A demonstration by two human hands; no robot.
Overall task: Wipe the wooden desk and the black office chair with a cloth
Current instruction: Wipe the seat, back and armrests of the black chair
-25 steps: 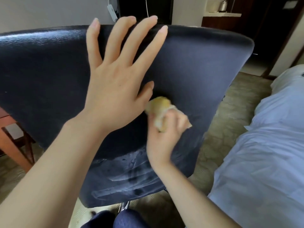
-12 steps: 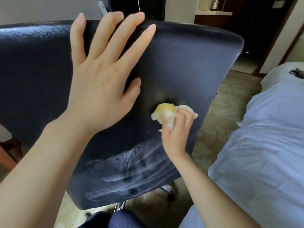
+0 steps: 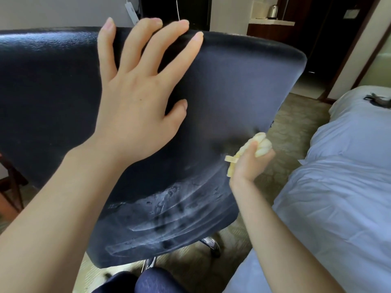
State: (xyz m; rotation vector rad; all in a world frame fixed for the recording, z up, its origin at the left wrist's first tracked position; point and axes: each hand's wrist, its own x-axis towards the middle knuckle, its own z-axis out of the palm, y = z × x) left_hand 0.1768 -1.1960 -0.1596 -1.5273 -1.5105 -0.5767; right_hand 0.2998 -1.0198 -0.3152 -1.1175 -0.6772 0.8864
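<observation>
The black office chair [image 3: 243,85] fills the left and middle of the view, its backrest turned towards me. Wet streaks shine on the backrest's lower part. My left hand [image 3: 137,98] lies flat on the backrest with its fingers spread, fingertips at the top edge. My right hand [image 3: 249,163] grips a bunched yellow cloth [image 3: 260,144] at the backrest's right edge. Only a dark wooden leg [image 3: 12,187] shows at the far left; I cannot tell whether it belongs to the desk.
A bed with white sheets [image 3: 342,187] stands close on the right. The chair's chrome base [image 3: 209,244] shows below the backrest on patterned carpet [image 3: 296,115]. A counter with a kettle [image 3: 273,11] stands at the back. My knee [image 3: 156,280] is at the bottom.
My right hand has carried the cloth rightwards across the backrest, from the middle to its right edge. My left hand stays flat on the backrest.
</observation>
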